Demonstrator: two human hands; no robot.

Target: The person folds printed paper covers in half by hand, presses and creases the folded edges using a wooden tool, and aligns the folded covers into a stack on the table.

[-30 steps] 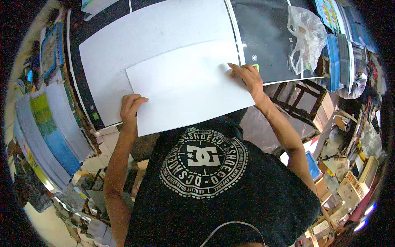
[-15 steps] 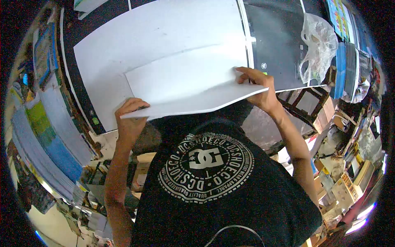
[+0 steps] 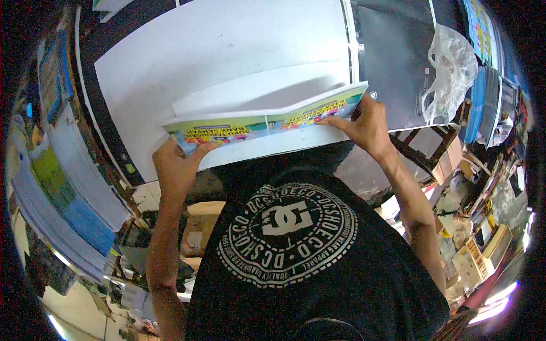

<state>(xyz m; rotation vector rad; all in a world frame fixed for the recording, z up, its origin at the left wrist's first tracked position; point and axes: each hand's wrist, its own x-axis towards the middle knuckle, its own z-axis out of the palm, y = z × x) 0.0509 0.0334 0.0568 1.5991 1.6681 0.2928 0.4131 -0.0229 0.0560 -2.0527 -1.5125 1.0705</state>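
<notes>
My left hand [image 3: 179, 165] grips the left end of a thin stack of printed sheets [image 3: 256, 129], its thumb on the side facing me. At the other end my right hand [image 3: 368, 128] pinches the same stack. The sheets stand tilted on their long edge and bow slightly in the middle. Their near face is green and blue with yellow lettering; a white edge runs along the top. Beneath and behind them lies a large white sheet or board [image 3: 222, 48] on the dark worktop [image 3: 392, 62].
A clear plastic bag [image 3: 452, 71] lies at the worktop's right end. Piles of printed sheets [image 3: 62, 193] stand on the left, and more stacks [image 3: 482, 105] are at the far right. A cardboard box [image 3: 199, 233] sits below the worktop's edge.
The sheets have been tipped up from lying nearly flat, so their printed side now faces me. Both hands have turned with them, thumbs on the near side.
</notes>
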